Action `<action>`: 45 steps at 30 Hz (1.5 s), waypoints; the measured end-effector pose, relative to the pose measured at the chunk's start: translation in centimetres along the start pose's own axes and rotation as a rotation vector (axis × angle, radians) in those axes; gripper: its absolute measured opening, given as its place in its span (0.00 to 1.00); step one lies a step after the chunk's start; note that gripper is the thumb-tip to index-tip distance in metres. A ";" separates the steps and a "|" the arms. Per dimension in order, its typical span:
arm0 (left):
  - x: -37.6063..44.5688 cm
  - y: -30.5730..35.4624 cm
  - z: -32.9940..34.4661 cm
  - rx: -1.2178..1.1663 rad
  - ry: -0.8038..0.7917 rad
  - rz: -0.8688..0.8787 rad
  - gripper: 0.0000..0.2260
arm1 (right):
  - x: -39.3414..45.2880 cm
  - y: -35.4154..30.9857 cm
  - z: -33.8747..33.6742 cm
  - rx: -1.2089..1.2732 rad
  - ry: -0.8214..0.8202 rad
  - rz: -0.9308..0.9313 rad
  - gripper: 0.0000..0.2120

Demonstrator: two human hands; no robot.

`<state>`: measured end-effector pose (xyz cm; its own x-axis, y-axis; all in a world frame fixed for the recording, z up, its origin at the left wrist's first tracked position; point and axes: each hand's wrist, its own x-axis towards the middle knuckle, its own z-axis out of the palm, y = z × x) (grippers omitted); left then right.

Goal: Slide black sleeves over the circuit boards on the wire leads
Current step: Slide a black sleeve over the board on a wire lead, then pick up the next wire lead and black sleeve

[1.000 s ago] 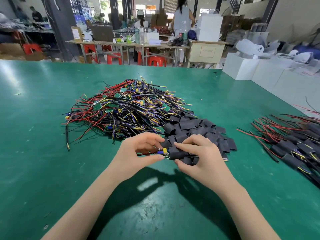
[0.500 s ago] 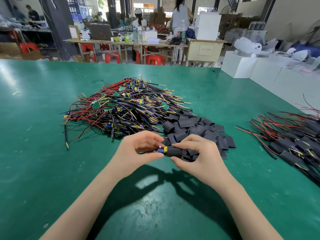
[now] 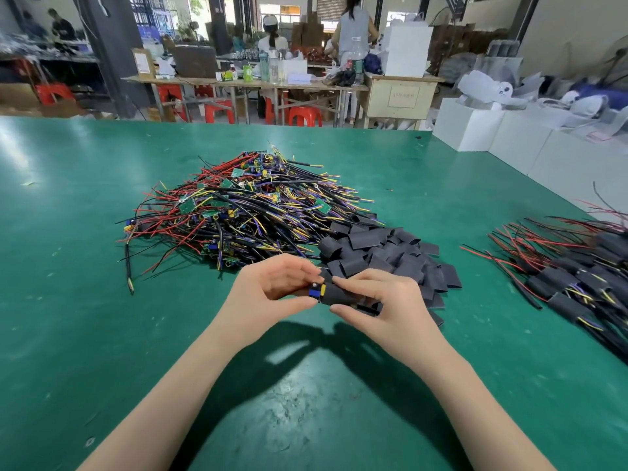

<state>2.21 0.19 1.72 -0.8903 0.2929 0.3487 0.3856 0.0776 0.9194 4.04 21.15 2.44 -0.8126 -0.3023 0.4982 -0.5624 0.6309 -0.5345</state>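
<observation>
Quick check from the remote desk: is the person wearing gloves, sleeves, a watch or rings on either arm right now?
None show. The left hand and right hand are bare, with no gloves or rings in sight. Both forearms are uncovered as far as the bottom edge of the head view, with no sleeve, watch, strap or cable on them.

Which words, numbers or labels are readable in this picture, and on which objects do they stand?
None can be read.
Paper sign on the beige cabinet: some characters, too blurred to read.
Green carton on the far table: print too small to read.
Black sleeve in the hands: no marking visible.
</observation>
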 end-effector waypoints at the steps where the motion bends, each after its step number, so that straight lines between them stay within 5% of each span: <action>1: 0.0 -0.1 0.1 0.006 0.010 -0.009 0.16 | 0.0 0.0 0.1 0.002 -0.003 -0.008 0.16; 6: -0.1 -0.2 0.2 0.067 0.072 -0.099 0.11 | 0.0 0.1 0.1 0.004 0.065 -0.024 0.16; 20: 0.2 -0.4 -0.9 0.287 -0.020 0.051 0.14 | 0.2 -0.2 -0.8 -0.052 0.046 0.090 0.06; 24: 0.7 -1.0 -2.8 0.497 0.424 0.024 0.14 | 0.4 2.5 -5.5 -0.110 0.364 0.376 0.03; 27: 0.8 -2.1 -4.4 0.586 0.729 -0.113 0.14 | -1.0 5.2 -8.8 -0.400 0.559 0.652 0.09; 30: 1.0 -3.4 -5.5 0.657 0.726 -0.309 0.17 | -2.7 7.0 -9.8 -0.534 0.360 0.986 0.11; 33: 1.2 -4.5 -5.4 0.662 0.656 -0.386 0.21 | -3.1 7.8 -9.4 -0.553 0.127 1.123 0.13; 36: 1.3 -4.9 -5.6 0.659 0.702 -0.352 0.16 | -2.5 7.5 -8.7 -0.614 0.194 1.020 0.23; 39: 1.4 -5.0 -6.2 0.605 0.731 -0.359 0.12 | -1.8 6.6 -8.0 -0.509 0.329 0.799 0.16; 45: 1.6 -4.9 -6.3 0.577 0.741 -0.332 0.07 | -1.7 6.3 -7.2 -0.347 -0.134 0.835 0.18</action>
<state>-2.59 -5.75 -1.07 -0.8252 -0.4808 0.2965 -0.0261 0.5568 0.8303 2.95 30.81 3.17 -0.9578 0.2824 -0.0536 0.2766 0.8549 -0.4390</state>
